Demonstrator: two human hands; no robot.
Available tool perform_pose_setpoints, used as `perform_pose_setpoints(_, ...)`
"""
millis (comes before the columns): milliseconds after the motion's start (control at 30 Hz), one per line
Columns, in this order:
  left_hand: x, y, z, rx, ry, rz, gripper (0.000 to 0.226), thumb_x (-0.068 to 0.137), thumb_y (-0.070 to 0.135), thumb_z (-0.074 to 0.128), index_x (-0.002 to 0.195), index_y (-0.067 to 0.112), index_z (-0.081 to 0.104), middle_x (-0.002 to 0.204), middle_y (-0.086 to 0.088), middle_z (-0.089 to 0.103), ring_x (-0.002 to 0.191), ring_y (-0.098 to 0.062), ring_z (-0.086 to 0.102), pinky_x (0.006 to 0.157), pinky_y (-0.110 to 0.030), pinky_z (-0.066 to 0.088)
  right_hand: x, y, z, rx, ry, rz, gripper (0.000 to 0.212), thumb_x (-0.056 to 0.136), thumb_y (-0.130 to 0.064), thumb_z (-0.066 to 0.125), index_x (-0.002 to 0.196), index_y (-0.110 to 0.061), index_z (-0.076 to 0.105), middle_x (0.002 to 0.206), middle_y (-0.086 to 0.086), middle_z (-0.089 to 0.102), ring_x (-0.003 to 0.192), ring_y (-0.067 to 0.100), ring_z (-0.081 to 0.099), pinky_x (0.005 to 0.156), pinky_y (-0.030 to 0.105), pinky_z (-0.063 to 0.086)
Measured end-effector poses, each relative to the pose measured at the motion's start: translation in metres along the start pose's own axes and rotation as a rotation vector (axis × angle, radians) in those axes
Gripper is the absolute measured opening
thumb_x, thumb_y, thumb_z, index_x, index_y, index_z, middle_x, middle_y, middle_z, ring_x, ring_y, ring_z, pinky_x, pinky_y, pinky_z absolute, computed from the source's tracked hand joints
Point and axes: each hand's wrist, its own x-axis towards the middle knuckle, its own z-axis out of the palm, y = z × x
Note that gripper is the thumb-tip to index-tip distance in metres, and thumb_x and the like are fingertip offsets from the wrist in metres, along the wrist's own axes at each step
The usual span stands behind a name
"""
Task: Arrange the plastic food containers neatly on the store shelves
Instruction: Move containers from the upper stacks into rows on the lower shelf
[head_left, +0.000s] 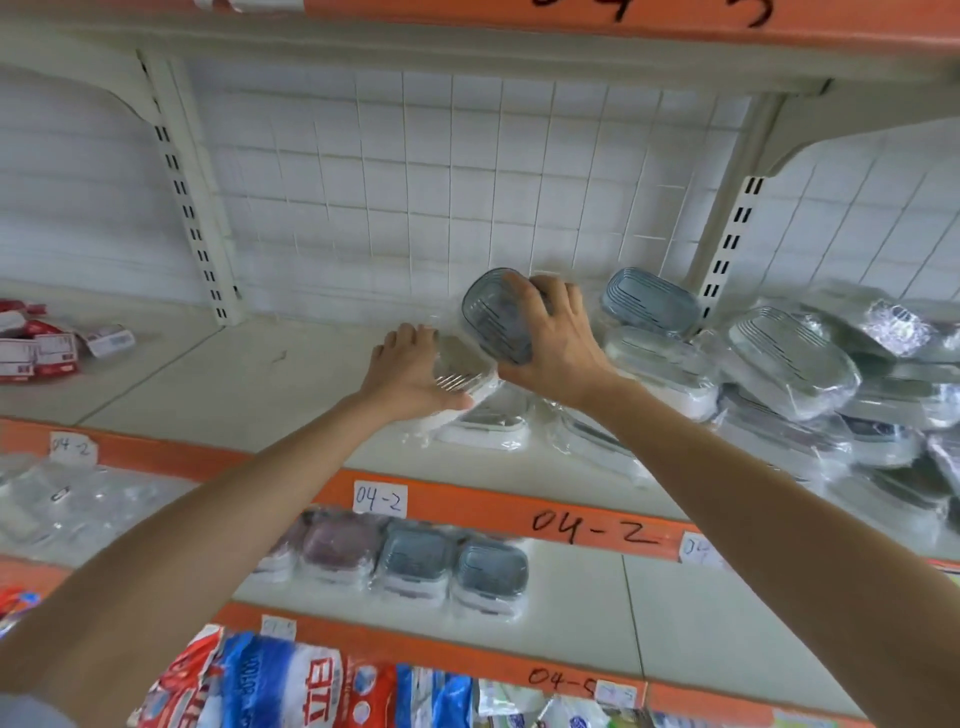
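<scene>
My right hand (556, 338) grips a blue-grey lidded container (491, 312) in clear wrap, tilted on its edge above the middle shelf (234, 384). My left hand (415, 371) lies flat with straight fingers against a wrapped white-lidded container (465, 371) lying on the shelf just below the blue one. More wrapped containers (488, 428) lie under and in front of my hands. To the right, a loose heap of wrapped containers (789, 358) spills across the shelf, with another blue-lidded one (652, 301) on top near the upright.
The shelf's left half holds only red-and-white packets (36, 345) at the far left. A wire grid backs the shelf. On the shelf below, a row of wrapped containers (410, 564) stands side by side. Bagged goods (270, 680) fill the lowest level.
</scene>
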Motion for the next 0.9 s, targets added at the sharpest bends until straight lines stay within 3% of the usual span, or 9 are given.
perform_pose_setpoints(300, -0.087, 0.018, 0.005, 0.084, 0.168, 0.076, 0.086, 0.058, 0.039, 0.080, 0.128, 0.010, 0.039, 0.123, -0.009, 0.040, 0.115, -0.027, 0.037, 0.096, -0.032, 0.027, -0.094, -0.004, -0.016, 0.030, -0.060, -0.061, 0.096, 0.063, -0.029, 0.076, 0.144, -0.004, 0.028, 0.127, 0.019, 0.040, 0.113, 0.032, 0.036, 0.101, 0.037, 0.030)
perform_pose_setpoints(533, -0.147, 0.046, 0.037, 0.145, 0.278, 0.139, 0.089, 0.055, 0.051, 0.081, 0.123, 0.002, 0.047, 0.114, -0.015, 0.047, 0.104, -0.030, 0.044, 0.088, -0.034, 0.029, -0.160, 0.007, -0.020, 0.013, -0.163, -0.027, 0.111, 0.063, -0.040, 0.081, 0.146, 0.002, 0.020, 0.131, 0.017, 0.037, 0.117, 0.030, 0.035, 0.106, 0.034, 0.027)
perform_pose_setpoints(767, -0.194, 0.060, 0.082, 0.132, 0.192, 0.151, 0.085, 0.056, 0.047, 0.080, 0.120, -0.001, 0.049, 0.115, -0.017, 0.047, 0.104, -0.033, 0.047, 0.090, -0.039, 0.036, -0.221, 0.012, -0.014, 0.036, -0.239, -0.044, 0.104, 0.068, -0.043, 0.077, 0.147, -0.002, 0.021, 0.136, 0.015, 0.036, 0.120, 0.028, 0.034, 0.105, 0.039, 0.035)
perform_pose_setpoints(900, -0.199, 0.065, 0.100, 0.087, 0.213, 0.061, 0.091, 0.054, 0.047, 0.084, 0.120, -0.005, 0.049, 0.116, -0.022, 0.049, 0.107, -0.037, 0.048, 0.094, -0.042, 0.033, -0.249, 0.015, -0.003, 0.097, -0.223, -0.016, 0.101, 0.067, -0.037, 0.078, 0.145, -0.001, 0.025, 0.132, 0.017, 0.041, 0.113, 0.029, 0.037, 0.101, 0.038, 0.033)
